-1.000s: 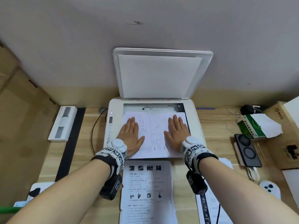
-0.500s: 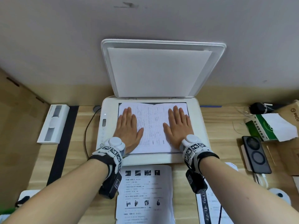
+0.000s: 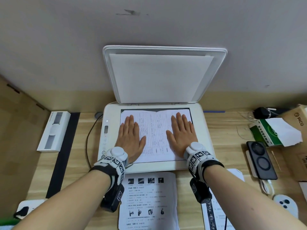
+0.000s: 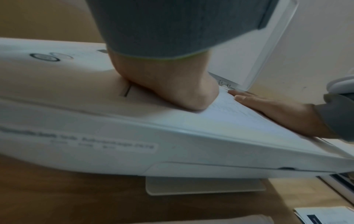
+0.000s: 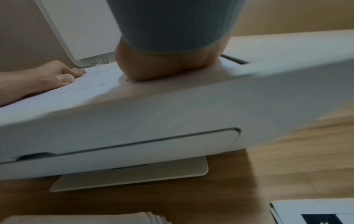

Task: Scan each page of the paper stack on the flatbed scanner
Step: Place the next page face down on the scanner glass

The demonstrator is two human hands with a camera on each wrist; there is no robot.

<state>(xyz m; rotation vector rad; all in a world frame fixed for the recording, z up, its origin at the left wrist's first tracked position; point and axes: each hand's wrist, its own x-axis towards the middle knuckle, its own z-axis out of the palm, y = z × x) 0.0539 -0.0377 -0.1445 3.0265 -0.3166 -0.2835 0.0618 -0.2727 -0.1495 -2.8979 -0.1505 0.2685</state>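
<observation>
A white flatbed scanner (image 3: 204,130) stands at the back of the wooden desk with its lid (image 3: 162,75) raised upright. A printed page (image 3: 155,130) lies on the glass, its top edge slightly buckled. My left hand (image 3: 131,136) presses flat on the page's left half and my right hand (image 3: 181,135) on its right half, fingers straight and together. The wrist views show each palm heel on the scanner bed (image 4: 172,97) (image 5: 166,66). The paper stack (image 3: 149,201) lies on the desk in front of the scanner, between my forearms.
A white box (image 3: 53,130) and a black strip (image 3: 63,153) lie left of the scanner. On the right are a green-and-white packet (image 3: 272,131), a black phone (image 3: 260,160), a cardboard box (image 3: 297,120) and a white controller (image 3: 284,205). More printed sheets (image 3: 216,213) lie under my right forearm.
Both hands slid the page away from me, up the glass until it reached the back edge near the hinge. The head camera has tipped closer to the scanner.
</observation>
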